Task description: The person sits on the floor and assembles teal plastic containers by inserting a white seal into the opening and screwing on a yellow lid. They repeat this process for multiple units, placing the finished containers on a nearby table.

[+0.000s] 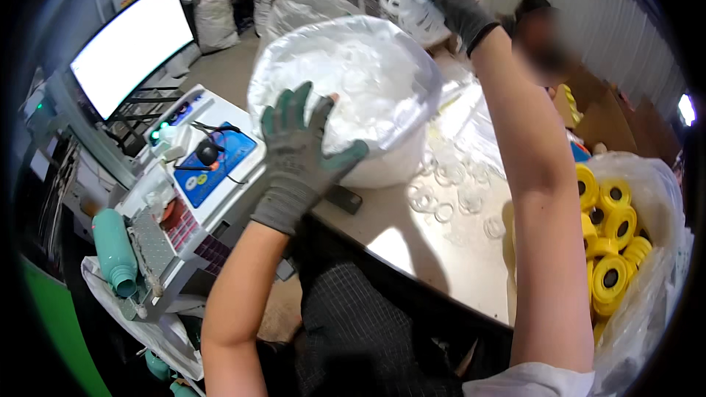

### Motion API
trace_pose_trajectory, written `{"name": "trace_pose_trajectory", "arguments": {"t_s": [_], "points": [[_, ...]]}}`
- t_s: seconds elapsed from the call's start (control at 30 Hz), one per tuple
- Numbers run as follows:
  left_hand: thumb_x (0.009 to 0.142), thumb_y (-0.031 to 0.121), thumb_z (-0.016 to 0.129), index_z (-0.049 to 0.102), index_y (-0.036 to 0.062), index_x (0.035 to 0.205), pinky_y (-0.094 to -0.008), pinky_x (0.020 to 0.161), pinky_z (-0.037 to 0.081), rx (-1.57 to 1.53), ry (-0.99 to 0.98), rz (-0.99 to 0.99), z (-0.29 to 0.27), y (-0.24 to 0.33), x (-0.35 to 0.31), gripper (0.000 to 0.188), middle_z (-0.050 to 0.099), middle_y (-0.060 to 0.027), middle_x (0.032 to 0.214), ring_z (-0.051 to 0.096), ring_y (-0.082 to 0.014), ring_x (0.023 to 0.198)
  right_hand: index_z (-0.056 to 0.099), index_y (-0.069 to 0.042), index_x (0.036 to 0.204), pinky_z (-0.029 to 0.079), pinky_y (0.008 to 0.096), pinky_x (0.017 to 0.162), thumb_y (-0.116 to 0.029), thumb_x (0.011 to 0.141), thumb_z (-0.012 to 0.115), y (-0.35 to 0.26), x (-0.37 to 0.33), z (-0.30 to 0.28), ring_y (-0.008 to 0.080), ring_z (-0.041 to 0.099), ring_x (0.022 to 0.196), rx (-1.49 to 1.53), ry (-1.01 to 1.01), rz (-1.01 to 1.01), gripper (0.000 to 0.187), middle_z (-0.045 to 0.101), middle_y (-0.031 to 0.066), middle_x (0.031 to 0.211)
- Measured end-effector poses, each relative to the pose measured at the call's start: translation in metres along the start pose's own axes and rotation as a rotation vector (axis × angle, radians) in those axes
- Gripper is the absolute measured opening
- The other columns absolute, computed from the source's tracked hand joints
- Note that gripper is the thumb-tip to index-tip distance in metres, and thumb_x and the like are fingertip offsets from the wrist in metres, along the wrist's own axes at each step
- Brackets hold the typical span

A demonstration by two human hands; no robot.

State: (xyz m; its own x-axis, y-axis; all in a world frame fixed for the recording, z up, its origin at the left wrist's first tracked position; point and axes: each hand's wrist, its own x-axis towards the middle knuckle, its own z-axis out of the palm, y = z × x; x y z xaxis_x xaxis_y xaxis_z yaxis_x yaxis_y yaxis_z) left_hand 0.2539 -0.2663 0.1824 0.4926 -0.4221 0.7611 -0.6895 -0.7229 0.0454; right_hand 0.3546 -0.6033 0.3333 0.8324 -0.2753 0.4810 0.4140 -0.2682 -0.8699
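Note:
My left hand (298, 151), in a grey glove with green fingertips, spreads its fingers over the near left rim of a large tub (382, 165) lined with clear plastic. Translucent white pieces (353, 81) fill the tub; their exact shape is blurred. At the far right, my right hand (457, 7) wears the same kind of glove. Its fingers curl around a cluster of white plastic rings (412, 4), beyond the tub's far rim. Some of its fingertips are hidden among the rings.
Clear rings (448, 191) lie scattered on the table (397, 231) right of the tub. Yellow ring-shaped parts (610, 272) fill a clear bag at the right. Leftward stand a lit screen (136, 48), a white machine with a blue panel (217, 165), and a teal bottle (114, 250). Another person (540, 37) is behind.

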Motion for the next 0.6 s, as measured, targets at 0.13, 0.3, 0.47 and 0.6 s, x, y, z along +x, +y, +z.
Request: {"name": "trace_pose_trajectory", "arguments": {"t_s": [0.13,0.3,0.47,0.6], "points": [[0.074,0.047,0.084,0.055,0.0139,0.143,-0.0553,0.113,0.033,0.0,0.043,0.026,0.003,0.007,0.0,0.082,0.048,-0.0222,0.147,0.044,-0.044,0.136,0.068,0.0,0.117,0.062,0.0363,0.074,-0.012,0.081,0.084,0.05,-0.024,-0.099,0.0217,0.071,0.084,0.081,0.028,-0.043,0.042,0.072,0.0115,0.103],[0.074,0.049,0.084,0.056,0.0135,0.143,-0.0552,0.112,0.036,-0.015,0.105,0.033,0.005,0.012,-0.005,0.083,0.049,-0.0206,0.146,0.046,-0.043,0.135,0.068,0.003,0.118,0.056,0.0339,0.084,-0.018,0.07,0.085,0.161,-0.153,-0.153,0.0187,0.067,0.093,-0.532,0.145,0.01,0.055,0.071,0.0122,0.104],[0.077,0.06,0.079,0.052,0.0161,0.146,-0.0561,0.119,0.026,-0.035,0.089,0.013,0.005,0.012,-0.016,0.086,0.044,-0.0178,0.15,0.036,-0.04,0.144,0.07,-0.016,0.122,0.053,0.0452,0.101,-0.021,0.075,0.076,0.232,-0.265,-0.095,0.0381,0.064,0.118,-1.046,-0.041,0.413,0.048,0.06,0.0213,0.139],[0.079,0.058,0.078,0.049,0.0154,0.149,-0.0592,0.12,0.023,-0.084,0.043,-0.034,-0.027,0.02,-0.069,0.087,0.041,-0.0175,0.154,0.033,-0.0399,0.147,0.059,-0.024,0.141,0.044,0.0525,0.113,-0.036,0.07,0.084,0.206,-0.273,-0.068,0.0427,0.043,0.143,-1.178,-0.282,0.379,0.076,0.047,0.0205,0.154]]}}
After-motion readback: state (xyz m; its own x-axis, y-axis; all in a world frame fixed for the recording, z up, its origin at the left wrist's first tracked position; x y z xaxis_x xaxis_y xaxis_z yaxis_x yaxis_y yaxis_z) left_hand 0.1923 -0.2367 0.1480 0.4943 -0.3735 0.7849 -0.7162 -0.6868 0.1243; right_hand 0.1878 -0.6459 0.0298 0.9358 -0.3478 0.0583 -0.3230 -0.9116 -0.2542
